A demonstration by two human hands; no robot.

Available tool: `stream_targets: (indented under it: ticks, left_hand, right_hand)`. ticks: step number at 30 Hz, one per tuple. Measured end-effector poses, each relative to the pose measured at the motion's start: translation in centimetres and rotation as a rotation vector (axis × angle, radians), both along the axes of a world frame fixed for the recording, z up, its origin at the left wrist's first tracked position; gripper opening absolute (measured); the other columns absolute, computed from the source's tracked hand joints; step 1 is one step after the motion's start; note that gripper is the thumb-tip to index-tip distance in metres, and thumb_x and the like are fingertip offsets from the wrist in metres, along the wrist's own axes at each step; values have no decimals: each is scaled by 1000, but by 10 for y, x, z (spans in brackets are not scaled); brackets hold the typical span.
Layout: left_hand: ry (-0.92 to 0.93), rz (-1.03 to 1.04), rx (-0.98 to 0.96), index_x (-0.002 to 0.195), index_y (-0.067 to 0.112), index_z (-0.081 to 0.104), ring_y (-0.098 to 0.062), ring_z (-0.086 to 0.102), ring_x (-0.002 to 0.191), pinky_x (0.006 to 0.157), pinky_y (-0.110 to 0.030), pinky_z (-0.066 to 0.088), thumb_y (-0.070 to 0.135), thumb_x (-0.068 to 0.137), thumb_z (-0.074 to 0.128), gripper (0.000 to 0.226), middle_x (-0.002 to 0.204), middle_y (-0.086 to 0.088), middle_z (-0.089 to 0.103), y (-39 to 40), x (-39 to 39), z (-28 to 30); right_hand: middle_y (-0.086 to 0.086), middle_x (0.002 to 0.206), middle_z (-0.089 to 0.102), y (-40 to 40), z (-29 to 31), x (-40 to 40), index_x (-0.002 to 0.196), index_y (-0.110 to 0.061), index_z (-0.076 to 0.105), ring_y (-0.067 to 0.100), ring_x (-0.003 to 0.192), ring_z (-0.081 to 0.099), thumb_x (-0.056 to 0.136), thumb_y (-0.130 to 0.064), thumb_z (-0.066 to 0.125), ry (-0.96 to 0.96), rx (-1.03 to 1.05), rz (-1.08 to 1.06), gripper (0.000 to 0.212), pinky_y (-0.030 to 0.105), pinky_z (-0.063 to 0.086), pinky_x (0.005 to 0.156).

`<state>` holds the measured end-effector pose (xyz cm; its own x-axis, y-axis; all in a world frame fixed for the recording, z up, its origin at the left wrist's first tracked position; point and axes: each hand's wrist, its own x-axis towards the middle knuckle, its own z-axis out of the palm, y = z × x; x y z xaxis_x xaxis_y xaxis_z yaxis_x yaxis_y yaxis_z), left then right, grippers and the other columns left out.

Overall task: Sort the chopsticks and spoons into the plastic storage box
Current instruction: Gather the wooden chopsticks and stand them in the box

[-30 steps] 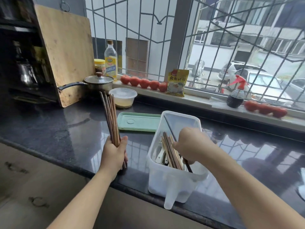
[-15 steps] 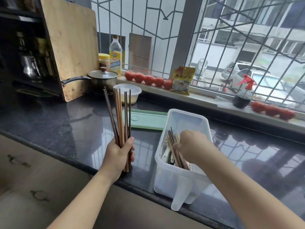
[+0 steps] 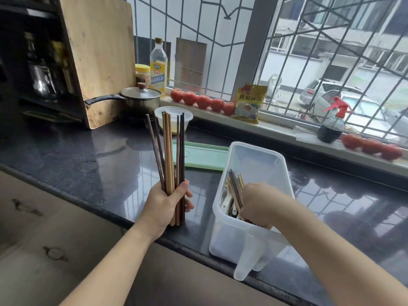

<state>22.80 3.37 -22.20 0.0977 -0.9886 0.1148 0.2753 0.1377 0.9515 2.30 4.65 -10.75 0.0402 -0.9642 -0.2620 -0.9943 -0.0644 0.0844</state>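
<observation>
Sorting partly done — left hand (image 3: 165, 204) grips a chopstick bundle (image 3: 171, 155) upright just left of the plastic storage box (image 3: 260, 155); right hand (image 3: 257, 204), inside it, clasps chopsticks (image 3: 235, 186) above unsorted spoons (image 3: 225, 203).

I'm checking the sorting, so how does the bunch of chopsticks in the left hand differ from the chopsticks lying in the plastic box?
The bunch in the left hand stands upright with its lower ends on the counter; the chopsticks in the box lie slanted inside the plastic box. The left-hand bunch stands alone, while the box chopsticks lie beside white spoons, where the right hand reaches. Both mix light and dark sticks.
</observation>
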Motion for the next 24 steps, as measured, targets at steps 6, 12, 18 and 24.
stream_targets:
  ticks: [6, 12, 18, 24]
  left_hand:
    - [-51, -40, 9, 107, 3, 68, -30, 67, 66, 65, -41, 60, 35, 83, 71, 40, 78, -9, 65, 1, 0, -3]
    - [-48, -79, -10, 114, 9, 67, -29, 68, 65, 65, -36, 60, 31, 88, 69, 34, 77, -8, 69, 2, 0, -1]
    - [51, -111, -21, 108, 6, 68, -25, 71, 73, 79, -40, 61, 22, 86, 69, 27, 85, -10, 75, 2, 2, 0]
    - [-78, -192, -58, 102, 4, 70, -26, 71, 77, 81, -34, 60, 24, 86, 68, 25, 88, -8, 77, 4, 0, 3]
  right_hand:
    - [7, 92, 66, -2, -7, -1, 108, -12, 63, 28, 76, 63, 83, -15, 58, 53, 47, 44, 26, 35, 59, 72]
    - [7, 84, 62, -3, -3, 1, 93, -10, 62, 25, 74, 60, 88, -14, 53, -76, -24, -20, 11, 33, 53, 68]
    - [-9, 89, 67, 1, 34, 18, 105, -24, 69, 10, 75, 60, 99, -25, 54, -682, -440, 65, 16, 25, 46, 65]
    - [-12, 82, 63, -10, 29, 59, 86, -31, 69, 6, 74, 57, 97, -38, 64, -607, -338, 286, 14, 28, 44, 63]
